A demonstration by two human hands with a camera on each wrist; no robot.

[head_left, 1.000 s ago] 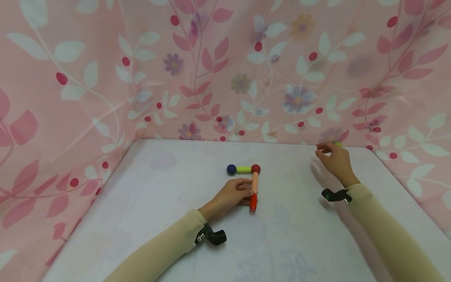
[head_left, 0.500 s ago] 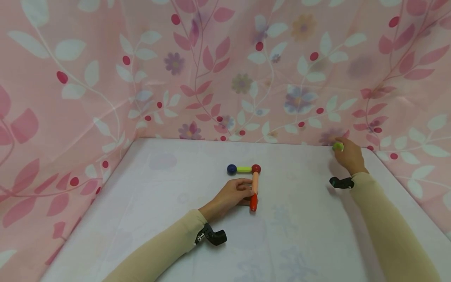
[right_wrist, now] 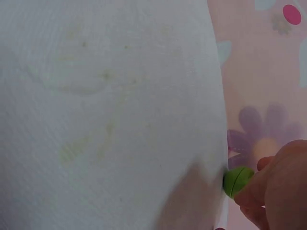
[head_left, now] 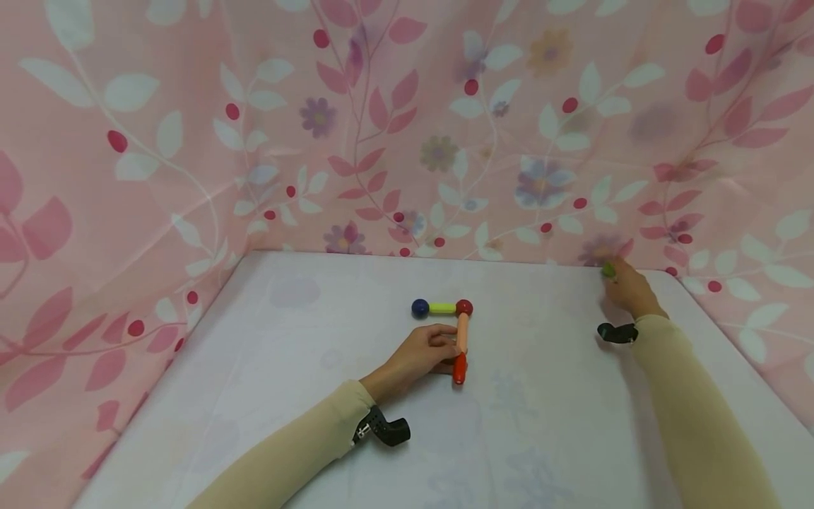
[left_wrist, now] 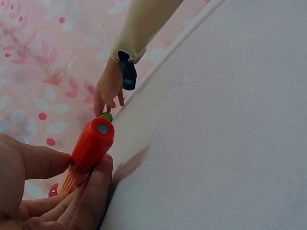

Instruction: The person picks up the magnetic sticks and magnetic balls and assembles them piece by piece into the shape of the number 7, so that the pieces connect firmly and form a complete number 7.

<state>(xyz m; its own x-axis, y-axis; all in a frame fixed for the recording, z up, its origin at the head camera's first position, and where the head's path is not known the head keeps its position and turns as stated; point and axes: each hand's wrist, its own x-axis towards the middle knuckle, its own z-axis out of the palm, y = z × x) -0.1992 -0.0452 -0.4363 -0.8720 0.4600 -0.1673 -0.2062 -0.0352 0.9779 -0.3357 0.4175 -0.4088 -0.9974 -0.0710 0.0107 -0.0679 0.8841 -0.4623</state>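
My left hand (head_left: 416, 353) pinches a red magnetic rod (head_left: 460, 370) between thumb and fingers. In the left wrist view the rod's end (left_wrist: 93, 143) shows a grey round magnet. The red rod lines up with a peach rod (head_left: 462, 331), which meets a red ball (head_left: 464, 307). From that ball a yellow-green rod (head_left: 442, 308) runs left to a dark blue ball (head_left: 420, 307), making a corner shape. At the far right, my right hand (head_left: 634, 291) holds a green ball (right_wrist: 238, 181) in its fingertips, by the table's back edge.
The white-covered table (head_left: 540, 438) ends at the back against a pink floral curtain (head_left: 381, 141), which also hangs along the left and right sides. A black wrist camera (head_left: 389, 430) sits on the left sleeve, another wrist camera (head_left: 617, 333) on the right.
My right hand has moved right to the green ball at the back edge and closed its fingertips on it. My left hand and the rods stay in place.
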